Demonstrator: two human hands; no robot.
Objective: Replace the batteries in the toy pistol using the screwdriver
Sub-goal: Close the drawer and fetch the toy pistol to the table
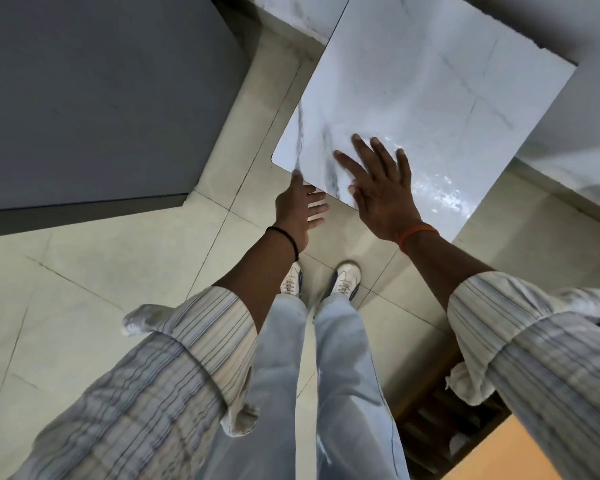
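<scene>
A person is standing on a floor (94, 271) of pale square tiles and looking straight down, with both arms reaching forward toward a white, marble-patterned surface (430, 98). The surface is glossy, with grey veining near its rounded near corner and bright reflections along its near right part. The right hand (378, 188) is hovering or resting flat over that near edge, fingers spread wide and straight, holding nothing; an orange band (418, 235) is circling its wrist. The left hand (300, 209) is reaching to the surface's corner from below, thumb up against the edge and fingers extended beneath it, also holding nothing; whether it is actually touching the edge is hard to tell. A black band (286, 239) is sitting on that wrist. Both rolled-up sleeves are striped. Below, light jeans (326, 375) and white shoes (343, 278) are showing. A large dark grey block (94, 98) is filling the upper left, and a wooden slatted piece (440, 417) is lying at the lower right. The toy pistol and the screwdriver are not in view here.
</scene>
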